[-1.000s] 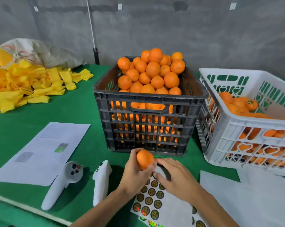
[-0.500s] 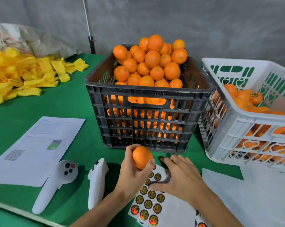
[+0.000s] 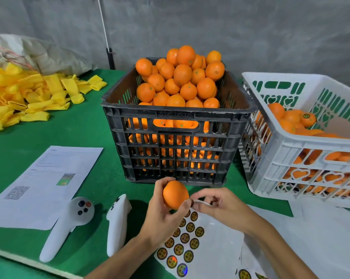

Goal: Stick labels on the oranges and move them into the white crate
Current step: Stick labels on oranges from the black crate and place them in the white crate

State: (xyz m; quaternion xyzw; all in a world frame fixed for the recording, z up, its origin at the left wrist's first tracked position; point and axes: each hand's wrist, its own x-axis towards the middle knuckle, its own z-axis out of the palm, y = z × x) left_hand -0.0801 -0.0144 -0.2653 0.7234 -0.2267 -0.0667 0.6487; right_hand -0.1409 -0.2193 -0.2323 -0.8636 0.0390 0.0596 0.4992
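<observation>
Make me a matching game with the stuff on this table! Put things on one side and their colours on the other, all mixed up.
Things:
1. crate piled high with oranges
2. crate on the right
3. heap of foam sleeves
4. table cover

Colours:
A. green
B. black
C. yellow
D. white

Pairs: 1-B, 2-D, 3-C, 4-A

Bonus: the left hand holds an orange, and the right hand pinches a round sticker beside it.
</observation>
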